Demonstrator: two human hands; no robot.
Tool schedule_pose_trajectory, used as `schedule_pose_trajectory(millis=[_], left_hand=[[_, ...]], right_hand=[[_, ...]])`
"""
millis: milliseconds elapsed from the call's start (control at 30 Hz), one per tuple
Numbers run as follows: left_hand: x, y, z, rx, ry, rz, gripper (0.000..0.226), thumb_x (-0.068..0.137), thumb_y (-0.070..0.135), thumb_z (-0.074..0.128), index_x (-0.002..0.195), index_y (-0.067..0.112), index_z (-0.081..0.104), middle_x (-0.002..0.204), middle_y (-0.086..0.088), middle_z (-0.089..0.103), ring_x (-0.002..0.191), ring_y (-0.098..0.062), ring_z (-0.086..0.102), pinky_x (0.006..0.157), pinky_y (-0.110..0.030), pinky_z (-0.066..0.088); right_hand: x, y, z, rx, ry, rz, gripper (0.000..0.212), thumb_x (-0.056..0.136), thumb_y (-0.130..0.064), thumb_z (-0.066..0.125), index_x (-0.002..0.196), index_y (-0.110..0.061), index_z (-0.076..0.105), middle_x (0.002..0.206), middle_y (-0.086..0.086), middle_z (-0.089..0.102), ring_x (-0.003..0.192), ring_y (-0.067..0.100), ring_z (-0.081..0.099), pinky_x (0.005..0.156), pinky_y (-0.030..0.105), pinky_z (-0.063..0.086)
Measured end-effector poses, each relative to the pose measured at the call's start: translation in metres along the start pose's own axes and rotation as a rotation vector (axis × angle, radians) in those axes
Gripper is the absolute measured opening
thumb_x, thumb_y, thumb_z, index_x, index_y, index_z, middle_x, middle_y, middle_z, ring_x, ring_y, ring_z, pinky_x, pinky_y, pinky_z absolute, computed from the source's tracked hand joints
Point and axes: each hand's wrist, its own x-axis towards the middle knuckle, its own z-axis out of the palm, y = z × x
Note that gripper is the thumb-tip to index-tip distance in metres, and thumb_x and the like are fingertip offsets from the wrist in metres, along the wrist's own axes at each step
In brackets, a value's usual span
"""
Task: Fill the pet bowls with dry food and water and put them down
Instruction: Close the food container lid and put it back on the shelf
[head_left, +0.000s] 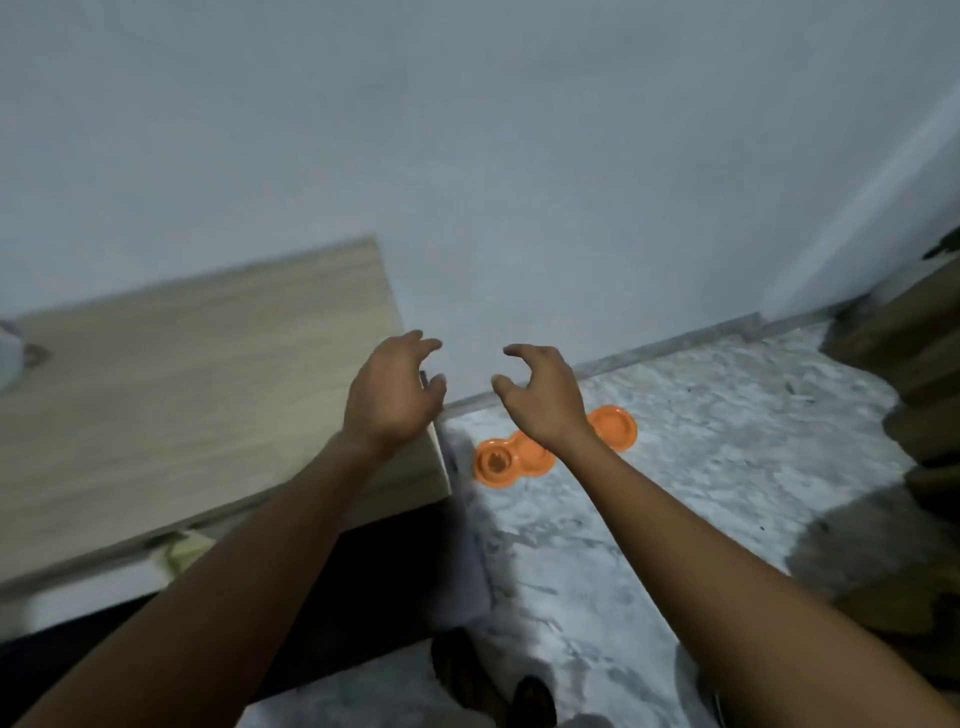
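Your left hand (392, 395) and right hand (540, 397) hover loosely curled, holding nothing; the orange pet bowls (501, 462) lie at the far edge of the floor (675, 441), by the wall (519, 208); stooping, you may clip the table (208, 405) corner near them.

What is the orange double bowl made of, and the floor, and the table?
The orange double bowl looks like moulded plastic: bright even colour, smooth rounded rims. The floor looks like marble or marble-look tile: white with grey veins. The table looks like pale wood or wood-print laminate: straight grain lines; the blur leaves that open.
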Motion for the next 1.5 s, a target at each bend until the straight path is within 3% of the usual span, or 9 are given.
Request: schedule_pose_trajectory(millis=[200,533,667,833,1000,1067,1200,1367,1500], left_hand=[[-0.105,-0.089,-0.133,0.016,0.151,-0.220,0.046,0.088,0.032,0.062,0.133,0.021,0.061,0.144,-0.002,0.055,0.135,-0.022,0.048,0.112,-0.036,0.037],[-0.235,-0.317,-0.284,-0.006,0.338,-0.486,0.048,0.087,0.034,0.065,0.133,0.022,0.061,0.140,0.000,0.058,0.128,-0.021,0.053,0.105,-0.034,0.042],[-0.268,-0.457,-0.334,-0.024,0.306,-0.583,0.051,0.085,0.035,0.067,0.134,0.024,0.060,0.134,-0.003,0.063,0.114,-0.023,0.062,0.099,-0.035,0.047],[-0.297,-0.618,-0.381,-0.042,0.279,-0.663,0.052,0.087,0.023,0.068,0.135,0.007,0.058,0.138,-0.014,0.059,0.129,-0.031,0.052,0.108,-0.036,0.037],[-0.294,-0.718,-0.405,-0.069,0.192,-0.794,0.057,0.091,0.025,0.061,0.142,0.003,0.049,0.145,-0.019,0.051,0.133,-0.035,0.047,0.110,-0.038,0.035],[-0.293,-0.741,-0.407,-0.072,0.161,-0.849,0.062,0.091,0.025,0.061,0.144,-0.002,0.044,0.148,-0.021,0.046,0.137,-0.035,0.042,0.112,-0.037,0.032],[-0.290,-0.768,-0.406,-0.165,0.228,-0.873,0.057,0.084,0.027,0.062,0.130,-0.006,0.059,0.135,-0.024,0.058,0.126,-0.038,0.053,0.104,-0.039,0.042],[-0.279,-0.783,-0.412,-0.358,0.259,-0.932,0.023,0.083,0.015,0.070,0.100,0.001,0.077,0.101,-0.021,0.074,0.100,-0.035,0.068,0.083,-0.037,0.053],[-0.258,-0.767,-0.427,-0.594,0.317,-0.836,0.029,0.078,0.004,0.075,0.107,0.004,0.076,0.099,-0.013,0.075,0.085,-0.017,0.065,0.075,-0.024,0.046]], right_hand=[[-0.062,-0.129,0.077,0.009,-0.157,-0.169,0.045,0.091,-0.033,0.064,0.135,-0.024,0.061,0.141,0.006,0.053,0.126,0.024,0.056,0.096,0.029,0.039],[-0.151,-0.325,0.300,-0.053,-0.357,-0.405,0.044,0.089,-0.037,0.065,0.131,-0.025,0.063,0.137,0.009,0.058,0.124,0.025,0.057,0.098,0.035,0.044],[-0.177,-0.397,0.425,-0.052,-0.425,-0.368,0.043,0.089,-0.035,0.068,0.130,-0.020,0.066,0.130,0.009,0.065,0.118,0.023,0.062,0.090,0.030,0.043],[-0.199,-0.464,0.562,-0.083,-0.469,-0.239,0.041,0.088,-0.042,0.070,0.123,-0.021,0.071,0.118,0.006,0.073,0.111,0.025,0.066,0.092,0.031,0.049],[-0.198,-0.505,0.641,-0.087,-0.422,-0.105,0.034,0.089,-0.040,0.067,0.116,-0.020,0.074,0.117,0.008,0.075,0.111,0.028,0.067,0.091,0.032,0.050],[-0.192,-0.513,0.661,-0.084,-0.375,-0.074,0.028,0.088,-0.039,0.067,0.105,-0.019,0.078,0.109,0.007,0.077,0.104,0.028,0.069,0.084,0.031,0.052],[-0.185,-0.523,0.692,-0.093,-0.322,-0.040,0.018,0.086,-0.032,0.072,0.096,-0.019,0.079,0.102,0.007,0.078,0.096,0.026,0.071,0.084,0.036,0.057],[-0.178,-0.526,0.698,0.016,-0.368,0.117,0.017,0.080,-0.019,0.072,0.078,-0.003,0.078,0.074,0.016,0.074,0.070,0.033,0.071,0.070,0.047,0.060],[-0.174,-0.523,0.666,0.249,-0.304,0.203,0.015,0.087,-0.010,0.071,0.073,-0.004,0.071,0.053,0.005,0.058,0.050,0.023,0.051,0.049,0.033,0.045]])
